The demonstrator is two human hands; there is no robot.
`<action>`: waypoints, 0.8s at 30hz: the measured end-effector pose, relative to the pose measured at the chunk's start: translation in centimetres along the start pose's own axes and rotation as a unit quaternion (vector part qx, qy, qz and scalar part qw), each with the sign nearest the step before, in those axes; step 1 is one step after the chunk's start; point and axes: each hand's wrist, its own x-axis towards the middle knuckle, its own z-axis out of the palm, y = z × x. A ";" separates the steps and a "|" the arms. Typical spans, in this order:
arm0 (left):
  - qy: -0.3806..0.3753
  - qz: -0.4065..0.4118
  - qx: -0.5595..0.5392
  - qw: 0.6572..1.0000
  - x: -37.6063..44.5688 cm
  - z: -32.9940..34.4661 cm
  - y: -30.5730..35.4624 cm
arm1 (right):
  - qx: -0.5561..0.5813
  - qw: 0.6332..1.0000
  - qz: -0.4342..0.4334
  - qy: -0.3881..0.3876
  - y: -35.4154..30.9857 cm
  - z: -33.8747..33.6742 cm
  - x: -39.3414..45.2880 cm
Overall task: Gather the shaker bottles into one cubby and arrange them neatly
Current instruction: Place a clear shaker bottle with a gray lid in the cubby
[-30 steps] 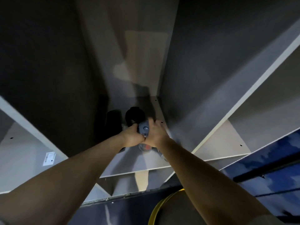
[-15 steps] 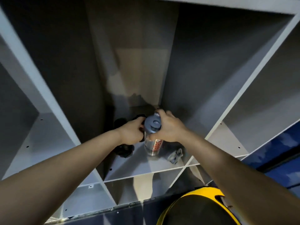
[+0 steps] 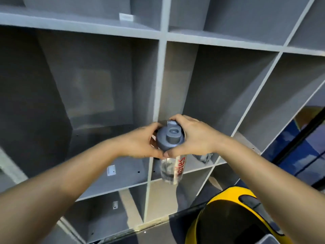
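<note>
I hold a clear shaker bottle [image 3: 171, 170] with a grey lid [image 3: 169, 138] and red lettering, upright in front of the grey cubby shelf [image 3: 162, 71]. My left hand [image 3: 140, 143] grips the lid's left side. My right hand [image 3: 191, 136] wraps the lid's right side and top. The bottle hangs outside the cubbies, in front of the vertical divider. A small grey piece [image 3: 202, 157] lies on the floor of the cubby to the right, partly hidden by my right wrist. No other bottles show.
Several grey cubbies surround the bottle, with a white sticker [image 3: 111, 170] on the left cubby's floor. A yellow and black object [image 3: 233, 219] sits low at the right. Blue flooring [image 3: 302, 155] lies at the far right.
Both hands have lifted the bottle out of the cubby and drawn it toward me. The view has pulled back, so more cubbies show and the dark bottles are out of sight.
</note>
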 end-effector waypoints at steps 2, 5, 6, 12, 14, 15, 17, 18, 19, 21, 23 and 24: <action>0.001 -0.002 0.011 1.000 -4.3 -2.4 -0.8 | 0.024 1.000 -0.008 -0.006 -4.3 0.9 -0.2; 0.021 -0.021 0.021 0.999 -9.6 -5.9 -2.6 | 0.075 0.997 -0.019 -0.025 -9.6 2.7 1.1; 0.032 -0.032 0.020 0.999 -10.9 -6.9 -3.5 | 0.086 0.996 -0.023 -0.031 -11.1 3.4 1.9; 0.115 -0.101 -0.004 0.988 -15.8 -11.3 -10.9 | 0.083 0.994 -0.067 -0.028 -17.5 10.4 9.6; 0.157 -0.142 -0.040 0.976 -16.4 -11.9 -13.6 | 0.074 0.994 -0.077 -0.033 -18.8 13.0 12.6; 0.182 -0.165 -0.064 0.967 -16.5 -12.1 -15.1 | 0.074 0.994 -0.076 -0.037 -19.2 14.3 14.1; 0.232 -0.210 -0.140 0.939 -16.3 -12.1 -18.0 | 0.088 0.993 -0.069 -0.049 -19.8 16.6 16.8; 0.257 -0.237 -0.186 0.918 -16.1 -12.1 -19.2 | 0.096 0.992 -0.066 -0.055 -19.9 17.9 18.1; 0.282 -0.258 -0.228 0.896 -15.7 -12.0 -20.1 | 0.102 0.991 -0.063 -0.061 -19.8 19.2 19.3; 0.314 -0.296 -0.290 0.854 -14.7 -11.8 -21.4 | 0.106 0.991 -0.054 -0.067 -19.5 21.9 21.6; 0.335 -0.324 -0.339 0.817 -13.6 -11.5 -22.5 | 0.111 0.990 -0.052 -0.071 -18.9 24.5 23.6; 0.343 -0.337 -0.353 0.802 -13.0 -11.5 -23.3 | 0.111 0.989 -0.054 -0.075 -18.5 25.6 24.4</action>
